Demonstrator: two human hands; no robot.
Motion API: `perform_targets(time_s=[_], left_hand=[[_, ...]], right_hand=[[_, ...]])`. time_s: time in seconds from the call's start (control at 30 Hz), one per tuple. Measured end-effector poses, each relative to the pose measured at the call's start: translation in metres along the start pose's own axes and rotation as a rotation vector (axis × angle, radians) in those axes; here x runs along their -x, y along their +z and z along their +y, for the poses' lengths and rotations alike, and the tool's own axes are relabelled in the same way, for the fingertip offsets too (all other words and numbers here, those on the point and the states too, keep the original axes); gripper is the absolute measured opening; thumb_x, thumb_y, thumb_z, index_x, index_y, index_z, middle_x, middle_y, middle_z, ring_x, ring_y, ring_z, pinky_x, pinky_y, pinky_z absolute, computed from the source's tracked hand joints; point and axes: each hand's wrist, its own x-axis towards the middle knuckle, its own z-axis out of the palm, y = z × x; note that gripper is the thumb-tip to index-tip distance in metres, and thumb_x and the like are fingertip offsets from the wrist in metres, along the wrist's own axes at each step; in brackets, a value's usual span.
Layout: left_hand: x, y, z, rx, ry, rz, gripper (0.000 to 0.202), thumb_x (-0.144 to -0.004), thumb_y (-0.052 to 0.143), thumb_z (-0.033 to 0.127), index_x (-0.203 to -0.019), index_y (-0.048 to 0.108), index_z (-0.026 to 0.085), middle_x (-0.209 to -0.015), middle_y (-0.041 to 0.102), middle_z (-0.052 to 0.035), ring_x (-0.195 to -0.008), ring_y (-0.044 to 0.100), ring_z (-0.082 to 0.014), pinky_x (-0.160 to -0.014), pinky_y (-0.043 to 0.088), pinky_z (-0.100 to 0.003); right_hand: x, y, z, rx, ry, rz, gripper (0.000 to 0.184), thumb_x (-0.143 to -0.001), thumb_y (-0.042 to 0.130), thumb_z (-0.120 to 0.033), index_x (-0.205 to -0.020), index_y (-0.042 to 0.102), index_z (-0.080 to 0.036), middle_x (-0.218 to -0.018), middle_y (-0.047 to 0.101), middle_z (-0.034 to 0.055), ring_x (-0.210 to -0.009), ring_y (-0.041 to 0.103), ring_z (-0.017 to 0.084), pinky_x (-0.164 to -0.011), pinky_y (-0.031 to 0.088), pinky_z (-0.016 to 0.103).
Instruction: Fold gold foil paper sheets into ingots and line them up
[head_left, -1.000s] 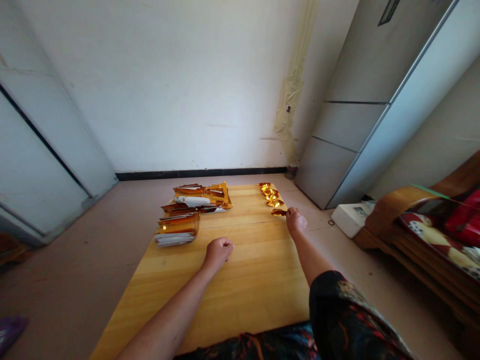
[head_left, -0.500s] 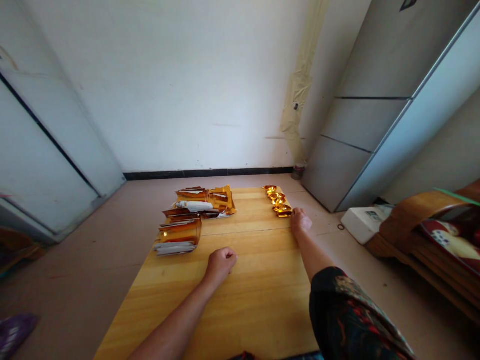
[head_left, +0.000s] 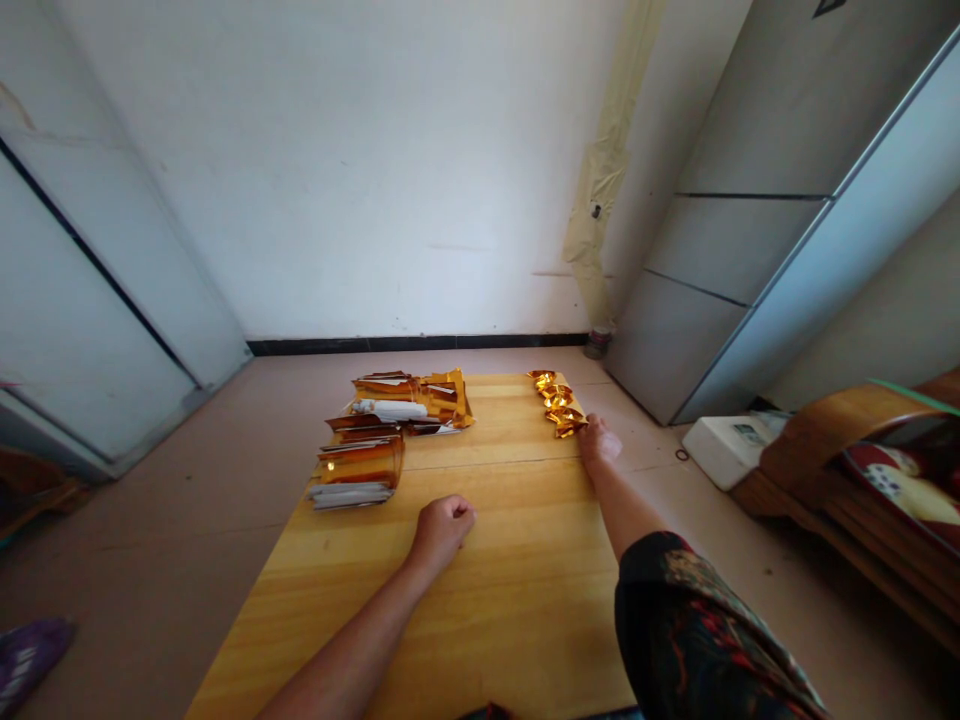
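Observation:
Several folded gold foil pieces [head_left: 555,402] form a short row at the far right of the wooden table [head_left: 465,600]. My right hand [head_left: 600,442] rests at the row's near end, its fingers touching the closest piece [head_left: 568,424]. Whether it grips that piece is unclear. My left hand [head_left: 442,530] lies on the table in a loose fist, holding nothing visible. Its nearest neighbour is a stack of gold and silver foil sheets [head_left: 356,470] to the far left. Another foil pile [head_left: 409,398] lies behind that stack.
A dark patterned sleeve [head_left: 697,630] covers my right upper arm. A steel-grey refrigerator [head_left: 735,250] stands at the back right, with a white box [head_left: 727,450] on the floor before a wooden couch [head_left: 825,470]. A white door [head_left: 97,300] is at left.
The gold piece pinched by my right hand, earlier apart from the row, now lies against it. My right hand has moved slightly toward the table's far end; the view has shifted slightly.

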Motion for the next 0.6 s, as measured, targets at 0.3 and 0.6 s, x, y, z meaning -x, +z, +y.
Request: perform_targets(time_s=[0.3, 0.6], left_hand=[[0.005, -0.002, 0.003, 0.015, 0.019, -0.001, 0.024, -0.064, 0.046, 0.035, -0.065, 0.059, 0.016, -0.052, 0.053, 0.0027, -0.044, 0.050, -0.0118, -0.048, 0.037, -0.022], [0.003, -0.001, 0.002, -0.010, 0.032, -0.007, 0.025, -0.065, 0.046, 0.037, -0.066, 0.059, 0.016, -0.052, 0.053, 0.0027, -0.045, 0.052, -0.0125, -0.049, 0.038, -0.022]], right_hand=[[0.028, 0.007, 0.003, 0.094, -0.206, 0.098, 0.026, -0.090, 0.040, -0.032, -0.098, 0.063, -0.022, -0.104, 0.062, 0.0080, -0.093, 0.059, 0.020, -0.075, 0.039, 0.029], [0.045, 0.015, -0.002, 0.127, -0.346, 0.160, 0.027, -0.090, 0.042, -0.033, -0.100, 0.066, -0.026, -0.114, 0.059, 0.0077, -0.105, 0.050, 0.022, -0.081, 0.035, 0.032]])
